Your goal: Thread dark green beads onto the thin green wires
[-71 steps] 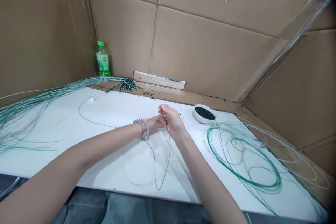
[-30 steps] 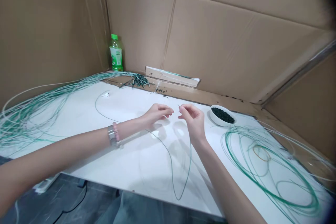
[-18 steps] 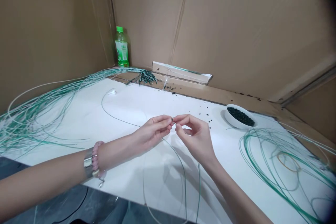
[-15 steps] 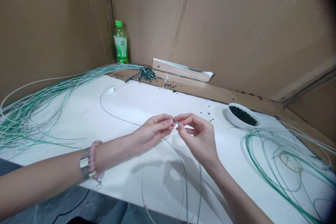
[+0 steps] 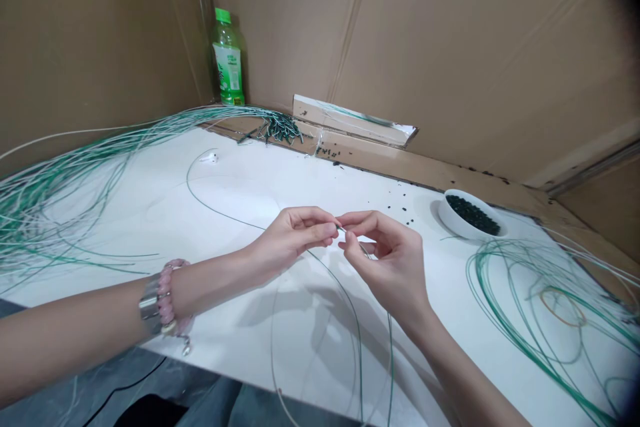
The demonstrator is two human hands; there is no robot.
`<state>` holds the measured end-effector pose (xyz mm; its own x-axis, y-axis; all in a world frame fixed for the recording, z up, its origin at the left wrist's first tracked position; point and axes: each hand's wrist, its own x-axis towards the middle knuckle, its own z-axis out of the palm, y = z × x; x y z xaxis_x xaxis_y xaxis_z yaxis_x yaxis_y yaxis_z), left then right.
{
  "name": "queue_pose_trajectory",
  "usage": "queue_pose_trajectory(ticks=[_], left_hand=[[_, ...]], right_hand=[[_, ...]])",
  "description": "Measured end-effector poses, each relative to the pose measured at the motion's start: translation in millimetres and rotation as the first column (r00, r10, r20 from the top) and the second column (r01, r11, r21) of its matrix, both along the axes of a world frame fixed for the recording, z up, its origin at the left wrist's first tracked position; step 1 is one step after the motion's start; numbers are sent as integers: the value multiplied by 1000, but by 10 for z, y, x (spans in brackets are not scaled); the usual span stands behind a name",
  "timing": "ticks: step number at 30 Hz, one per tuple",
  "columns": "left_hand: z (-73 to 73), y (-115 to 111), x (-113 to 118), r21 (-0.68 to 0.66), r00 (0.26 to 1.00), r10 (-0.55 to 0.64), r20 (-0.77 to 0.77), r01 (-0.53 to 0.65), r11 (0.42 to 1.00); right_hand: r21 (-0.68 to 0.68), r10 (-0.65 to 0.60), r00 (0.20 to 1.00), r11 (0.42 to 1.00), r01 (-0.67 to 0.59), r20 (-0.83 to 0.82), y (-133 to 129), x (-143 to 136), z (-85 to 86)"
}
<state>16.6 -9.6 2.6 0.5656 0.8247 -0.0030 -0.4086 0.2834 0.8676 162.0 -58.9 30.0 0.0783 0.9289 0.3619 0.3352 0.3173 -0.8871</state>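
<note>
My left hand (image 5: 303,233) and my right hand (image 5: 383,247) meet above the white table top, fingertips nearly touching. Between thumb and fingers, the left one pinches a thin green wire (image 5: 220,217), which trails away to the left and also comes out below the hand. A tiny dark piece shows at its fingertips; its exact shape is too small to make out. My right hand is closed on thin wire whose pale tip points at the left fingertips. From beneath that hand a green strand (image 5: 391,367) hangs past the table's front edge.
A white bowl (image 5: 457,223) of small dark green pieces stands at the right, with a coil of green wires (image 5: 493,320) before it. Many green and white wires (image 5: 100,167) lie at the left. A green bottle (image 5: 229,67) and cardboard walls (image 5: 425,47) stand behind.
The view has shifted a little, so the bottle sits higher and the bowl farther right. Both hands keep their pinch, fingertips still close together, the right hand slightly farther right.
</note>
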Motion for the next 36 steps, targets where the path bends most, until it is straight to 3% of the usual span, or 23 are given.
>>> queue_pose_trajectory(ticks=[13, 19, 36], left_hand=[[28, 25, -19, 182, 977, 92, -194, -57, 982], [6, 21, -18, 231, 975, 132, -180, -88, 969], [38, 17, -15, 213, 977, 119, -176, -81, 974]], right_hand=[[152, -51, 977, 988, 20, 207, 0, 11, -6], [119, -51, 985, 992, 31, 167, 1, 12, 3], [186, -74, 962, 982, 25, 264, -2, 15, -4]])
